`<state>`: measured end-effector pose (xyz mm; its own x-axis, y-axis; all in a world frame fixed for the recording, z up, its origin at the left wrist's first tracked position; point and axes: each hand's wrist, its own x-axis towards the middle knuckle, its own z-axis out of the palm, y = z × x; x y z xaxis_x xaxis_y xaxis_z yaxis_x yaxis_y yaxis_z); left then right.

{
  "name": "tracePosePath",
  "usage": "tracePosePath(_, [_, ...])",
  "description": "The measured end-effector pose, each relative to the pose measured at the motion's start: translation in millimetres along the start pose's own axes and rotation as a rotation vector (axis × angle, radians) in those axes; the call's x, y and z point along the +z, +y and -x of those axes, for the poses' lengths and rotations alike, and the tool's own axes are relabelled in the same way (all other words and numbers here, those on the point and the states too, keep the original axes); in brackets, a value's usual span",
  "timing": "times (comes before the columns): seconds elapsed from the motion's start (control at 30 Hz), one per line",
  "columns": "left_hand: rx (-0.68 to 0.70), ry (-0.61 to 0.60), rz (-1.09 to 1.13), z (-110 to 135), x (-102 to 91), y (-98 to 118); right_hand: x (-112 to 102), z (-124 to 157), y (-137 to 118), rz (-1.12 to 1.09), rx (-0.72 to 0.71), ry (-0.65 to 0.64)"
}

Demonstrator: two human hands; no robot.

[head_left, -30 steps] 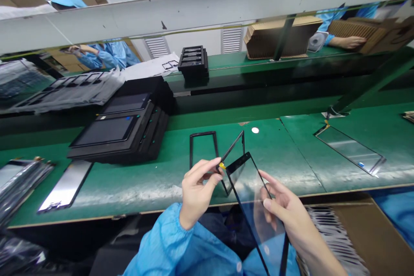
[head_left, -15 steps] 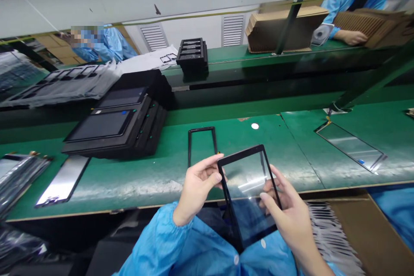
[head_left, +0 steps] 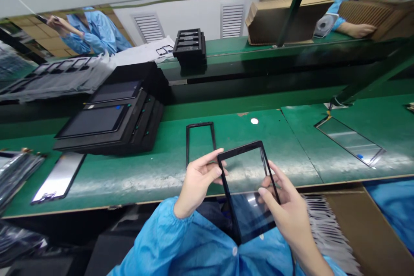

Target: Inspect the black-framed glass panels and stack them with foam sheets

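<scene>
Right now a black-bordered glass panel tilts in midair, right of the black frame on the bench. The left hand's fingers pinch the panel's upper left corner; the right hand grasps its right edge. Left of the frame stand stacked black trays.

Clear, glossy glass is seen in the touch panel; the tabletop is finished smooth and shiny; the stacked trays are surfaced in matt, foam-like material, the left sleeve in crinkled cloth.
</scene>
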<state>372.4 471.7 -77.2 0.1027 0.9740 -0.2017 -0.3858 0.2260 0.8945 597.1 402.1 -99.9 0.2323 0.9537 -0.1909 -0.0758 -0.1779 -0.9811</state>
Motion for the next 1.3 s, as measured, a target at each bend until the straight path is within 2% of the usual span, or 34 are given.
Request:
tracePosePath(0.5, [-0.002,0.013,-0.01,0.8,-0.4,-4.2,3.2,1.7,5.6,0.077,-0.007,0.007])
tracePosePath(0.57, [0.0,0.028,-0.03,0.7,-0.2,-3.3,1.0,1.4,5.3,0.184,-0.096,0.017])
tracePosePath(0.67, [0.004,0.027,-0.082,2.1,0.1,0.6,-4.4,-3.5,-4.5,0.4,-0.348,0.108])
tracePosePath(0.73, [0.001,-0.003,-0.124,5.2,0.6,4.4,-8.7,-10.3,-17.6,0.387,-0.405,0.108])
tracePosePath(0.87, [-0.004,-0.056,-0.193,14.0,3.0,12.9,-14.0,-25.6,-47.7,0.129,-0.158,-0.076])
tracePosePath(0.93, [-0.004,-0.066,-0.209,17.5,3.7,16.4,-13.4,-30.4,-57.9,0.109,-0.089,-0.096])
tracePosePath(1.1, [-0.002,-0.06,-0.233,20.0,0.5,20.1,-5.9,-32.3,-63.0,0.084,-0.073,-0.089])
tracePosePath(1.3, [0.062,-0.084,-0.257,20.1,-6.1,17.8,-0.8,-26.8,-60.4,0.014,-0.087,-0.07])
